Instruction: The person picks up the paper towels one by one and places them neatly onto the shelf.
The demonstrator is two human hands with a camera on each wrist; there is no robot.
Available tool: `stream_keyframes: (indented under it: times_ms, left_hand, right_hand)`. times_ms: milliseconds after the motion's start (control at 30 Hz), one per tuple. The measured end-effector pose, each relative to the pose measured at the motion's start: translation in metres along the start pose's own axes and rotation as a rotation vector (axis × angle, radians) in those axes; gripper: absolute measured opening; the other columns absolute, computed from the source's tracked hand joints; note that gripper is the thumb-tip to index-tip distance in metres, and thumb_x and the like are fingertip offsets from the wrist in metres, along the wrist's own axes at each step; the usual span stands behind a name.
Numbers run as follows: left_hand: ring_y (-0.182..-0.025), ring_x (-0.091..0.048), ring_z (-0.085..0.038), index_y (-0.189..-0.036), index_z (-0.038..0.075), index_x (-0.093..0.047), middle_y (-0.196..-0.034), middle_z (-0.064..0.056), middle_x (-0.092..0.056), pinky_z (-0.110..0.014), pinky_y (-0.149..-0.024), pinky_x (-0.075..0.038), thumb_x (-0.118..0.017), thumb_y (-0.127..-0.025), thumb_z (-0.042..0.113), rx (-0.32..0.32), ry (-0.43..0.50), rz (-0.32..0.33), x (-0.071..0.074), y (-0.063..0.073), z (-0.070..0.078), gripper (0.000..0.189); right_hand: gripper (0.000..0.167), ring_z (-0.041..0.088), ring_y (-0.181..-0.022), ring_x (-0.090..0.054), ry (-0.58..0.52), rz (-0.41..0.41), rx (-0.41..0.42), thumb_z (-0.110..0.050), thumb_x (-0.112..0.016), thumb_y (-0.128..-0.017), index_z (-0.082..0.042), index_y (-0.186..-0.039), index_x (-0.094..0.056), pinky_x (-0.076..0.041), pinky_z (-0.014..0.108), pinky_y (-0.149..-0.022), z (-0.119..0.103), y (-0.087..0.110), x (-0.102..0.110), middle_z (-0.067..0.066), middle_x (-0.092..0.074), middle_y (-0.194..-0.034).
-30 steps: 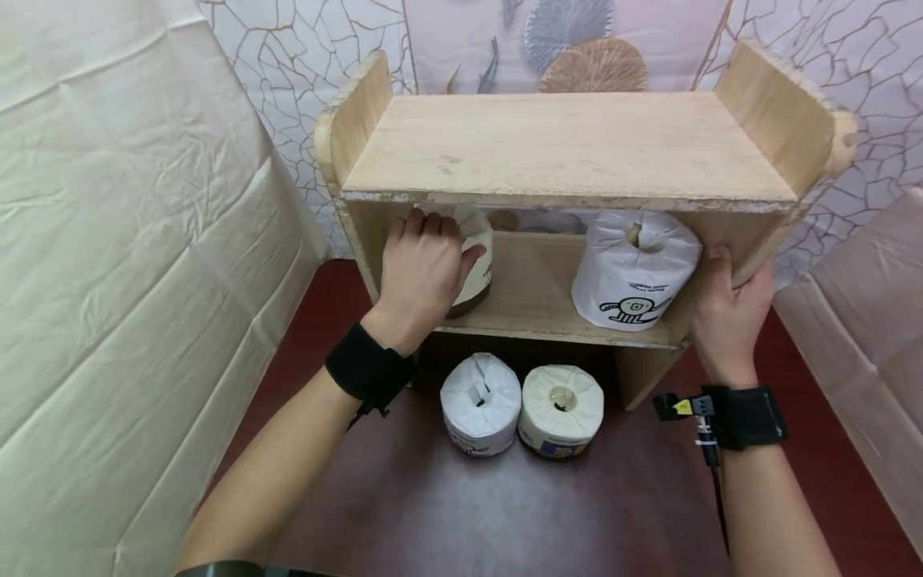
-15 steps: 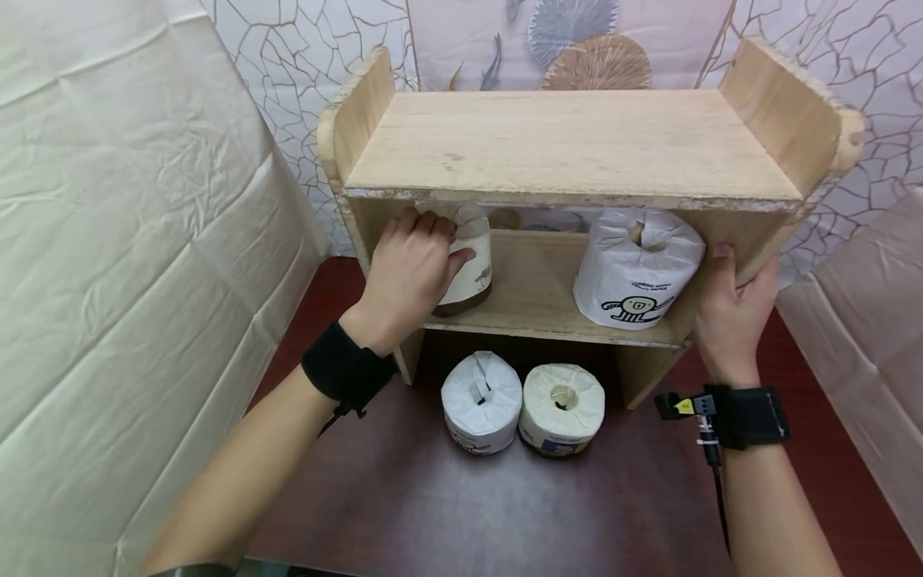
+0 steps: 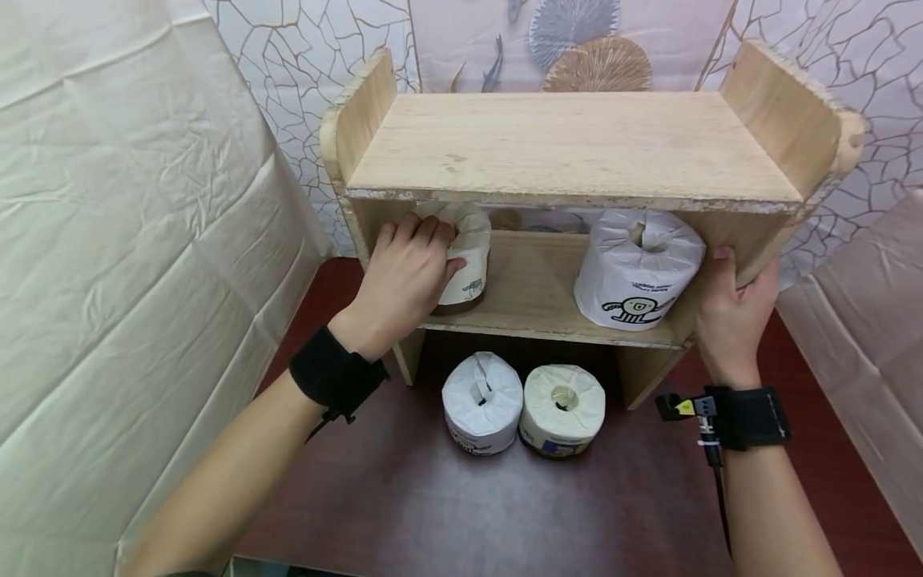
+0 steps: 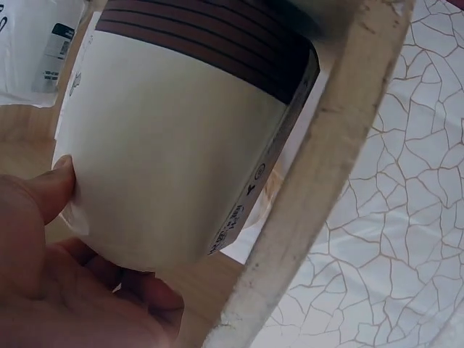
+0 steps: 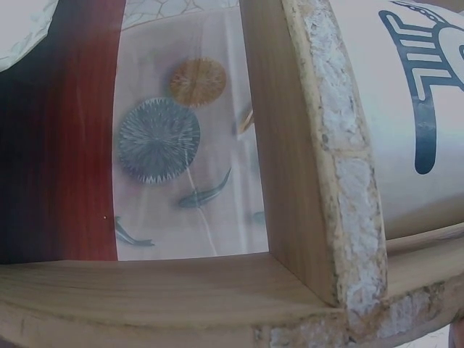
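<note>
In the head view my left hand grips a cream-wrapped toilet paper roll with a brown lower band, at the left end of the wooden rack's middle shelf. Thumb and fingers sit on either side of this roll in the left wrist view, its brown band uppermost there. My right hand holds the right side panel of the wooden rack, thumb on the inner face; its other fingers are mostly hidden behind the panel. Beside that panel, a white toilet paper roll with a cartoon print stands on the same shelf.
Below the shelf, a smaller-looking white roll and a cream roll stand side by side on the dark red table. A pale cloth hangs at the left, another at the right. A patterned backdrop is behind.
My left hand has moved left and slightly toward me. The roll in it has turned and shifted a little, showing more of its printed drawing. My right hand stays at the side panel.
</note>
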State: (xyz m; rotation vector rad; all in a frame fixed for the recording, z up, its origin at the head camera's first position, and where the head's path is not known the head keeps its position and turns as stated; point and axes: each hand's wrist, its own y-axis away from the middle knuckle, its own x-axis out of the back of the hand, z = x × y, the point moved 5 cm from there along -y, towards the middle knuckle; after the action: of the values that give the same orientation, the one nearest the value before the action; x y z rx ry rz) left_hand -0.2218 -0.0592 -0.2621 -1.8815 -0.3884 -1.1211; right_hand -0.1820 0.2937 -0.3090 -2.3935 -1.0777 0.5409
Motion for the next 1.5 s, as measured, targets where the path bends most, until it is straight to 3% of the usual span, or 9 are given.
stream_keyframes:
  times_ms: [333,867,1033,1233,1367,1500]
  left_hand:
    - [-0.098,-0.057,-0.04,-0.124,0.001,-0.065,-0.108,-0.016,-0.065,-0.045,-0.077,-0.044,-0.068,-0.105,0.026,-0.006,0.0,-0.03,-0.002,0.004,-0.003,0.032]
    - [-0.111,-0.056,-0.039,-0.13,0.001,-0.065,-0.123,-0.017,-0.067,-0.049,-0.09,-0.045,-0.056,-0.105,0.029,0.015,-0.015,-0.038,-0.005,0.005,0.002,0.039]
    - [-0.108,-0.057,-0.037,-0.126,0.003,-0.066,-0.119,-0.015,-0.067,-0.049,-0.088,-0.044,-0.063,-0.101,0.045,0.057,-0.033,-0.016,-0.005,0.002,0.001,0.05]
    - [-0.098,-0.06,-0.037,-0.11,0.004,-0.069,-0.105,-0.014,-0.069,-0.049,-0.081,-0.045,-0.068,-0.094,0.064,0.088,-0.11,0.083,-0.007,-0.003,0.002,0.063]
    - [-0.094,-0.061,-0.036,-0.099,0.006,-0.069,-0.097,-0.013,-0.07,-0.047,-0.078,-0.045,-0.066,-0.091,0.074,0.131,-0.172,0.139,-0.006,-0.006,0.006,0.068]
    - [-0.089,-0.062,-0.035,-0.087,0.005,-0.064,-0.087,-0.012,-0.066,-0.046,-0.075,-0.044,-0.06,-0.089,0.081,0.2,-0.25,0.155,-0.006,-0.013,0.012,0.077]
  right_hand:
    - [0.035,0.016,-0.108,-0.056,0.002,-0.001,-0.002,-0.005,-0.052,-0.101,-0.007,-0.135,-0.061,-0.042,0.027,-0.098,0.003,-0.003,0.0,0.002,-0.06,-0.114]
    - [0.034,0.017,-0.108,-0.056,-0.008,-0.001,-0.013,-0.004,-0.053,-0.101,-0.007,-0.134,-0.062,-0.042,0.027,-0.098,0.007,-0.002,0.007,0.003,-0.061,-0.113]
    - [0.034,0.015,-0.107,-0.057,0.026,-0.012,-0.01,-0.008,-0.053,-0.102,-0.008,-0.135,-0.062,-0.042,0.027,-0.096,0.01,-0.001,0.007,0.0,-0.061,-0.113]
    - [0.034,0.016,-0.109,-0.057,0.029,-0.017,-0.011,-0.008,-0.053,-0.102,-0.007,-0.135,-0.062,-0.042,0.027,-0.099,0.014,-0.001,0.006,0.0,-0.061,-0.115]
    - [0.034,0.015,-0.109,-0.057,0.043,-0.02,-0.013,-0.01,-0.053,-0.103,-0.008,-0.136,-0.062,-0.042,0.027,-0.097,0.017,-0.002,0.007,-0.001,-0.061,-0.115]
    - [0.034,0.015,-0.108,-0.056,0.045,-0.015,-0.013,-0.01,-0.054,-0.103,-0.009,-0.136,-0.062,-0.042,0.026,-0.097,0.018,-0.004,0.008,-0.001,-0.061,-0.114]
